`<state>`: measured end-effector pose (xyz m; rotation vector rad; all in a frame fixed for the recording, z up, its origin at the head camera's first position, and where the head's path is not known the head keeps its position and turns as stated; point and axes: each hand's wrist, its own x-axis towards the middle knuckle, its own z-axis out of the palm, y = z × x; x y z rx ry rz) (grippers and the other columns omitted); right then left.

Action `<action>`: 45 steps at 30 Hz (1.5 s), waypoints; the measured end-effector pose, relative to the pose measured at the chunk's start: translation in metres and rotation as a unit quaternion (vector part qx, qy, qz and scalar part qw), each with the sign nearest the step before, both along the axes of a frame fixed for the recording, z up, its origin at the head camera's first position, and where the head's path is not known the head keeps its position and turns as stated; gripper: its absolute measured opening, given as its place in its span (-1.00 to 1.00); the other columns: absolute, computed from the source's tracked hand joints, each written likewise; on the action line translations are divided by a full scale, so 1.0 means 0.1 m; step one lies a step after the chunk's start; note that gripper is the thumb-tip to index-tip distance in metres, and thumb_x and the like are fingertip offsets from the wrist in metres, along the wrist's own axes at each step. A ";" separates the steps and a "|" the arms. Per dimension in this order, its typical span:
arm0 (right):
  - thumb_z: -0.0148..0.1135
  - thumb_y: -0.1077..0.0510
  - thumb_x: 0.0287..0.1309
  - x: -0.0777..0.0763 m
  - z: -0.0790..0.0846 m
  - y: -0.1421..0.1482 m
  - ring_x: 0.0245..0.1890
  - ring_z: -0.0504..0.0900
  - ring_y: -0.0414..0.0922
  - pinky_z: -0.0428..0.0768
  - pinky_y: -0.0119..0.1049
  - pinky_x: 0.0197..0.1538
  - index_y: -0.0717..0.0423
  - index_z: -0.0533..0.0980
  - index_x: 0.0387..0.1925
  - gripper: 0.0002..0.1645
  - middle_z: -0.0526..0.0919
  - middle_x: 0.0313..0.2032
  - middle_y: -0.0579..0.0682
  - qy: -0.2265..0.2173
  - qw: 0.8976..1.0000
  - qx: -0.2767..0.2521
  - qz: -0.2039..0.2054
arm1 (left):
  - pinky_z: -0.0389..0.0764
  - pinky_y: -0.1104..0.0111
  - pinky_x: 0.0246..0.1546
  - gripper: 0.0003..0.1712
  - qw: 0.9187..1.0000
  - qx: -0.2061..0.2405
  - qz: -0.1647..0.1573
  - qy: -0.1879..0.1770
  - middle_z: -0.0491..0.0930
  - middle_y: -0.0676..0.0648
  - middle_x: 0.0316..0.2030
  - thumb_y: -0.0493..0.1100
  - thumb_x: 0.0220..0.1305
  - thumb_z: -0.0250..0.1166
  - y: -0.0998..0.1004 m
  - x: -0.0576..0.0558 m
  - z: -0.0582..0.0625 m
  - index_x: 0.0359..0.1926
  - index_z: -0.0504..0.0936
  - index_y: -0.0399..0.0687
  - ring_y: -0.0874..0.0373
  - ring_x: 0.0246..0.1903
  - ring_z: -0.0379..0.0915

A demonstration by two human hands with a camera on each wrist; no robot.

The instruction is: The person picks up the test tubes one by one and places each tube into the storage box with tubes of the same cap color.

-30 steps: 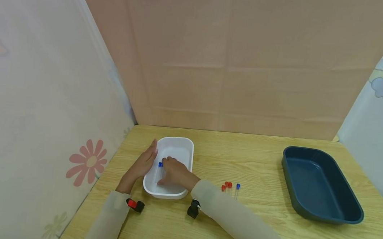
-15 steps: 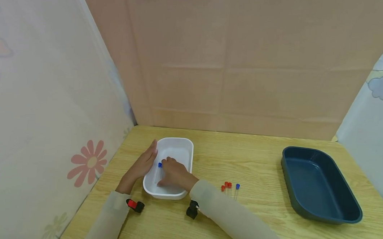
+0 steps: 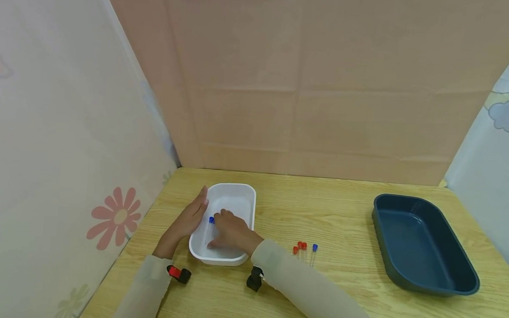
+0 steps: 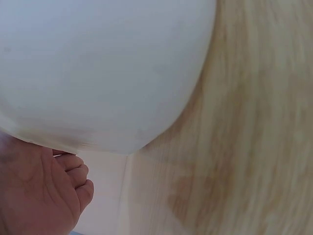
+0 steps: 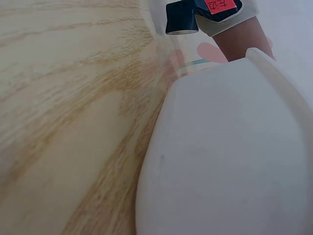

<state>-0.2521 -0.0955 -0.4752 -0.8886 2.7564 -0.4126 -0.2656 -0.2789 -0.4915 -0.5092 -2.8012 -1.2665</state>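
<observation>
A white tray (image 3: 241,204) stands on the left half of the table. My left hand (image 3: 191,218) rests along its left wall with fingers extended; the left wrist view shows the palm (image 4: 39,191) against the tray's outer side. Inside the tray lies a clear tube with a blue cap (image 3: 211,219). My right hand (image 3: 231,232) reaches into the tray just right of that tube, fingertips near the cap and thumb near the tube's lower end. Whether the fingers pinch a tube is hidden. Only the tray's outer wall (image 5: 220,156) shows in the right wrist view, without the right hand.
Several red-capped tubes (image 3: 300,246) and a blue-capped tube (image 3: 314,248) lie on the wooden table (image 3: 312,205) right of the white tray, partly behind the right sleeve (image 3: 300,281). A dark blue tray (image 3: 422,249) stands at the right. A flowered sheet (image 3: 65,144) hangs at the left.
A second blue cap, seen beside the first a second ago, is now mostly covered by the right fingertips. Both hands stay nearly still; the whole view shifts slightly left.
</observation>
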 end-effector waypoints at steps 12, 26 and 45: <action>0.53 -0.36 -0.03 0.07 0.06 0.05 0.13 0.56 -0.08 0.65 -0.21 0.06 0.12 0.43 0.33 0.02 0.54 0.22 0.09 0.026 1.000 -0.014 0.008 | -0.16 -0.11 0.51 -0.28 1.000 0.002 0.000 -0.002 -0.26 -0.25 0.59 0.04 0.69 -0.27 -0.01 0.01 0.00 0.59 -0.20 -0.30 -0.22 0.56 -0.30; 0.33 -0.23 0.29 0.25 0.17 0.39 0.37 0.43 0.03 0.54 -0.08 0.28 0.12 0.40 0.40 -0.19 0.43 0.38 0.18 0.063 0.994 -0.079 0.033 | -0.14 -0.11 0.51 -0.31 1.000 -0.009 0.010 -0.006 -0.24 -0.22 0.60 0.00 0.69 -0.26 0.02 0.04 0.01 0.60 -0.21 -0.22 -0.25 0.56 -0.27; 0.31 -0.14 0.34 0.54 0.39 0.80 0.35 0.46 0.03 0.57 -0.07 0.26 0.14 0.42 0.37 -0.28 0.41 0.40 0.15 0.081 0.985 -0.142 0.055 | -0.13 -0.09 0.52 -0.30 0.999 -0.033 0.027 -0.016 -0.25 -0.17 0.61 0.04 0.69 -0.27 0.01 0.03 0.00 0.62 -0.22 -0.15 -0.23 0.56 -0.27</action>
